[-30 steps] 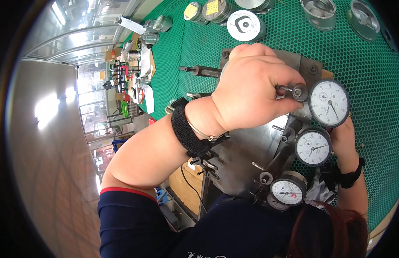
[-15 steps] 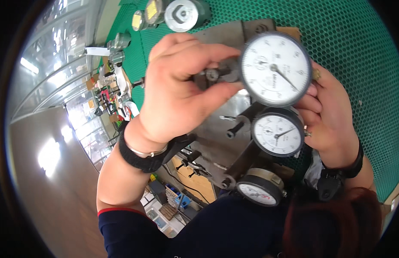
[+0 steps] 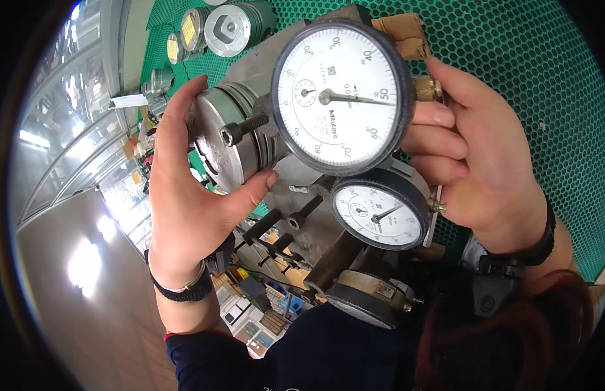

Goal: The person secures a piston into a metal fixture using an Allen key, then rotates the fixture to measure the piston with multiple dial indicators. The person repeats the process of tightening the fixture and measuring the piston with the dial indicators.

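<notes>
A ringed metal piston [image 3: 214, 156] is held in my left hand [image 3: 188, 189], thumb along the near side and fingers over the far side. Its grooved side lies next to the upper dial gauge [image 3: 341, 140], and a black socket screw [image 3: 232, 134] crosses in front of it. My right hand [image 3: 488, 143] has its fingers curled around a thin metal bar [image 3: 435, 218], close to the gauge's brass knob [image 3: 426, 88]. Below sits a second dial gauge [image 3: 384, 218]. A third gauge [image 3: 364, 300] is nearest my body, its face mostly turned away.
The gauges are mounted on a dark steel fixture [image 3: 299, 42] over green perforated matting [image 3: 511, 49]. Several pistons [image 3: 227, 32] stand at the far left, some with yellow labels. A brown cardboard piece [image 3: 403, 32] lies behind the upper gauge.
My left hand has left the dark fitting beside the upper gauge and now grips the piston further left. The gauges appear larger and shifted left; the upper needle has turned. My right hand stays beside them.
</notes>
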`<action>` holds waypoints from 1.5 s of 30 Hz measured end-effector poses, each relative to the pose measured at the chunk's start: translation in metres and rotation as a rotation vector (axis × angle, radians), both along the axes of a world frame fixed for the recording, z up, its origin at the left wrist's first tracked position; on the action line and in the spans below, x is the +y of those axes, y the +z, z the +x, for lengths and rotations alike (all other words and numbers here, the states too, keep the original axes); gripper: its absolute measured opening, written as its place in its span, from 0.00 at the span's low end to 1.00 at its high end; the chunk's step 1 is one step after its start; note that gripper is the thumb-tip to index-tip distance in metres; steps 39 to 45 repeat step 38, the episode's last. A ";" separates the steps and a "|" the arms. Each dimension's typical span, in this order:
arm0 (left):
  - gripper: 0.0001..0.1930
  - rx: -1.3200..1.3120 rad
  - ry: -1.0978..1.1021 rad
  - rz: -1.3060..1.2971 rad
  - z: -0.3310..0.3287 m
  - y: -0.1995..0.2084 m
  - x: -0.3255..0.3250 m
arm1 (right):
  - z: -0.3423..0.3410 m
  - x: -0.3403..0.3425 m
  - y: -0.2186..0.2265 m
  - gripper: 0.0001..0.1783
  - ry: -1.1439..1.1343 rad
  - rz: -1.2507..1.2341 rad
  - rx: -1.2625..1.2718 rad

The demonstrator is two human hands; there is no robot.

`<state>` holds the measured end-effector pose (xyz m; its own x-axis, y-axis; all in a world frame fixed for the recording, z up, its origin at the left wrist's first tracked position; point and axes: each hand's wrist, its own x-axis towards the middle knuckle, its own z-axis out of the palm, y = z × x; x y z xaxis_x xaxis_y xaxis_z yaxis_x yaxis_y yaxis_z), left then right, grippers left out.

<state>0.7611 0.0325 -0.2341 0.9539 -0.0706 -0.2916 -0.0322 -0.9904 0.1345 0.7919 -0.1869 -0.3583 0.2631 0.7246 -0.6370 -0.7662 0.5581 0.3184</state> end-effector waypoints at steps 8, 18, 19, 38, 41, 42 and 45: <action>0.49 0.005 0.075 -0.057 0.002 -0.002 -0.003 | 0.004 -0.002 0.005 0.13 -0.065 -0.012 0.107; 0.51 -0.301 0.020 -0.211 -0.034 0.035 0.024 | 0.009 -0.004 -0.003 0.14 -0.138 0.219 0.127; 0.49 -0.335 0.086 -0.178 -0.042 0.051 0.032 | 0.008 -0.008 -0.005 0.14 -0.132 0.203 0.031; 0.59 -0.143 0.661 0.067 -0.294 -0.118 0.341 | -0.226 -0.171 0.090 0.13 -0.424 -0.635 -0.926; 0.59 -0.143 0.661 0.067 -0.294 -0.118 0.341 | -0.226 -0.171 0.090 0.13 -0.424 -0.635 -0.926; 0.59 -0.143 0.661 0.067 -0.294 -0.118 0.341 | -0.226 -0.171 0.090 0.13 -0.424 -0.635 -0.926; 0.59 -0.143 0.661 0.067 -0.294 -0.118 0.341 | -0.226 -0.171 0.090 0.13 -0.424 -0.635 -0.926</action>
